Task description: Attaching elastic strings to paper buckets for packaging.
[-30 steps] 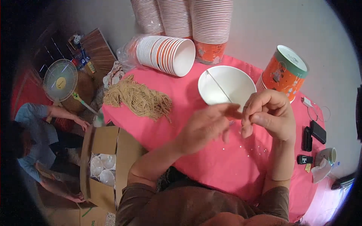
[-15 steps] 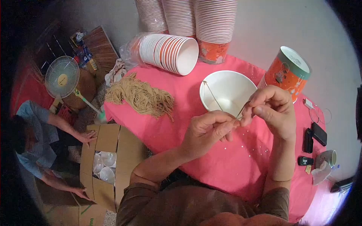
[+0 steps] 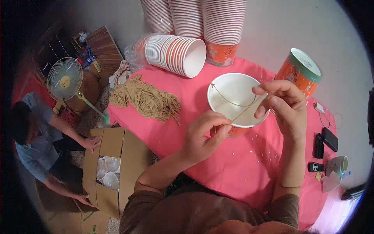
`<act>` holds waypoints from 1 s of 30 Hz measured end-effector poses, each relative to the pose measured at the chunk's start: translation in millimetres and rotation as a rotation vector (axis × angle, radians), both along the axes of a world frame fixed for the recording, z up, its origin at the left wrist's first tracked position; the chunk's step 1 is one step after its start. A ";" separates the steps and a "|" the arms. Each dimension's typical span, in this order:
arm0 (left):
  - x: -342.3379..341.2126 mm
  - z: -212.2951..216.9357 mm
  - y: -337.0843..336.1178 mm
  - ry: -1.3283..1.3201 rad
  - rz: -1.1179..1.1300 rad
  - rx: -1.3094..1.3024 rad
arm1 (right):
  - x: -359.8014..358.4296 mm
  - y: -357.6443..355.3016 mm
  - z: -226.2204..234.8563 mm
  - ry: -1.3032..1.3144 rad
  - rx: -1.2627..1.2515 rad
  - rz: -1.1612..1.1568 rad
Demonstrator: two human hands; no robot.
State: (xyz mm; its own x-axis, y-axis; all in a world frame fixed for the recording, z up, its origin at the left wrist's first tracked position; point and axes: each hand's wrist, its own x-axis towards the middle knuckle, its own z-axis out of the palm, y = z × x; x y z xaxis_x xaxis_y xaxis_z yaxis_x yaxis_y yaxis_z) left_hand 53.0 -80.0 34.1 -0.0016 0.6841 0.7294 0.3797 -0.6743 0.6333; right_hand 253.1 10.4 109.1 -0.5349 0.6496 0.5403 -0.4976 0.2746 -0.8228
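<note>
A white paper bucket (image 3: 228,87) with an orange outside stands open side up in front of me. A thin tan cord (image 3: 219,93) is fastened at the left of its rim, sags across the mouth and stretches between my hands. My left hand (image 3: 206,136) pinches the cord between thumb and forefinger, just off the bucket's near side. Over the right rim, my right hand (image 3: 287,107) has its fingers bent around the cord; their exact grip on it is partly hidden.
A bundle of tan cords (image 3: 146,99) lies left on the pink tablecloth (image 3: 249,171). Stacked buckets (image 3: 221,23) stand behind, one stack (image 3: 175,54) on its side. An upturned bucket (image 3: 300,72) is at right. Another person (image 3: 43,136) holds a cardboard box (image 3: 110,142) at lower left.
My hands have moved apart, the left one down and left, drawing out the cord between them. The cord from the rim now hangs in a curve. The other person's head has come further into view.
</note>
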 end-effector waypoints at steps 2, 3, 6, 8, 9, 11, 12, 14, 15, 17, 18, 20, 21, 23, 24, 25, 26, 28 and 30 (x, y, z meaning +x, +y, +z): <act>2.9 -3.7 -1.5 -0.046 -0.023 -0.088 | -3.3 0.4 -0.9 -0.019 0.010 -0.046; 4.3 -5.4 -2.3 -0.093 -0.047 -0.177 | -5.8 1.6 -1.2 -0.057 0.053 -0.135; 5.1 -10.4 -4.8 -0.227 -0.176 -0.456 | -9.8 8.7 -4.2 -0.137 0.097 -0.259; 4.0 -17.6 -1.9 -0.207 -0.160 -0.408 | -9.6 11.8 -5.4 -0.178 0.104 -0.287; 3.8 -19.3 -0.9 -0.187 -0.142 -0.363 | -7.6 12.9 -5.7 -0.414 0.236 -0.455; 2.9 -18.8 -0.7 -0.164 -0.137 -0.373 | -4.6 16.4 -12.7 -0.766 0.585 -0.825; 2.6 -18.4 -0.4 -0.141 -0.128 -0.383 | -3.9 14.4 -12.2 -0.767 0.585 -0.828; 3.5 -11.2 -2.1 -0.108 -0.124 -0.383 | -7.1 5.0 -8.4 -0.621 0.730 -0.857; 3.9 -9.0 -2.6 -0.077 -0.118 -0.383 | -6.3 -6.8 -0.4 -0.601 0.656 -0.689; 10.3 -10.8 -1.0 -0.158 -0.132 -0.334 | -5.1 -19.0 6.4 -0.539 0.604 -0.361; 12.4 -12.0 -0.1 -0.238 -0.145 -0.285 | -5.7 -27.0 10.8 -0.587 0.554 -0.262; 10.7 -15.5 3.8 -0.269 -0.179 -0.298 | -7.6 -32.0 10.3 -0.647 0.445 -0.081; 10.1 -16.4 5.2 -0.300 -0.210 -0.311 | -10.5 -29.1 4.7 -0.647 0.444 -0.082; 12.9 -13.0 4.6 -0.333 -0.234 -0.326 | -14.1 -24.5 -3.2 -0.561 0.599 -0.121; 13.8 -11.9 4.3 -0.369 -0.253 -0.340 | -12.5 -24.7 -1.9 -0.561 0.597 -0.123; 12.8 -12.6 4.6 -0.368 -0.253 -0.340 | -10.3 -25.0 1.1 -0.679 0.555 -0.147; 10.7 -14.3 5.0 -0.315 -0.228 -0.330 | -8.5 -24.7 2.7 -0.797 0.511 -0.172; 9.7 -14.0 4.5 -0.261 -0.203 -0.321 | -5.6 -21.5 0.8 -0.779 0.591 -0.182; 11.6 -9.0 2.0 -0.165 -0.130 -0.304 | -3.6 -19.3 0.7 -0.761 0.672 -0.194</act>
State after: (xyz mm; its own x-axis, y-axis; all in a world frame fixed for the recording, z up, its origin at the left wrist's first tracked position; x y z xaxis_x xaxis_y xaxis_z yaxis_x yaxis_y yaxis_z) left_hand 64.5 -78.0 25.0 -0.0011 0.8719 0.4897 0.1796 -0.4816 0.8578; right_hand 249.4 -8.9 109.8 -0.8051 0.4506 0.3856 0.1925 0.8135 -0.5488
